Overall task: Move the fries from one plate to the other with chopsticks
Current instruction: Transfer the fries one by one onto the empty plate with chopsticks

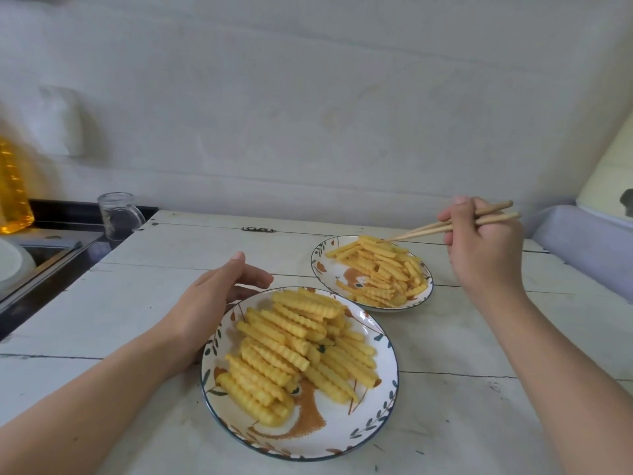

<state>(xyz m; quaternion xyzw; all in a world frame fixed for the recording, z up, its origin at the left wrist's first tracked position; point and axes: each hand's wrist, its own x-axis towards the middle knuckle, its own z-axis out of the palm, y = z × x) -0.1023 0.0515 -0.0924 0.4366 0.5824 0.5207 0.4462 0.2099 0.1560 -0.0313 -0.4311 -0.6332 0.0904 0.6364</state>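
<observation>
two plates of crinkle-cut fries on a white plank table, chopsticks over the far one

no readable writing or brand shows anywhere; the near plate point(383, 416), leaf-patterned with a dark rim, holds a heaped pile of fries point(291, 351); beyond it and to its right, just apart, the far plate point(329, 269) holds a flatter layer of fries point(380, 269); the right hand point(486, 248) grips the chopsticks point(445, 228), whose tips sit at the far plate's back fries; the left hand point(212, 303) lies relaxed, fingers loose, against the near plate's left rim; far left of the near plate stand a glass jar point(118, 214), contents unclear, and a bottle of yellow oil point(12, 193).
</observation>
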